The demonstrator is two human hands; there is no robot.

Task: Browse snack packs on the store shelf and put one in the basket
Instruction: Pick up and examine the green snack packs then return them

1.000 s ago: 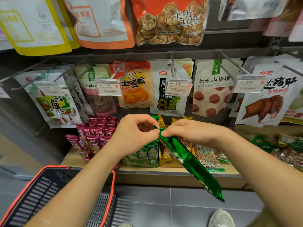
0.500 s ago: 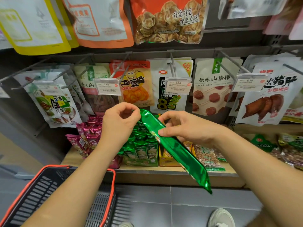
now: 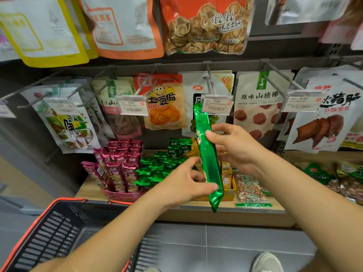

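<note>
head view: green snack pack (image 3: pixel 208 154), near upright before the shelf (image 3: pixel 88 190); right hand (image 3: pixel 235 150) grip closed round its middle, left hand (image 3: pixel 182 185) grip pinching its lower end. advised: free one grip, lower it flat into basket (image 3: pixel 78 200).

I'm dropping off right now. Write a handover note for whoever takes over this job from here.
Left hand: pinches the lower part of the green snack pack.
Right hand: holds the pack's upper half. The pack is nearly upright, in front of the shelf.
Basket: lower left, by the left forearm; no pack visible in it.
Done: one pack picked.
Left: put it in the basket.
</note>
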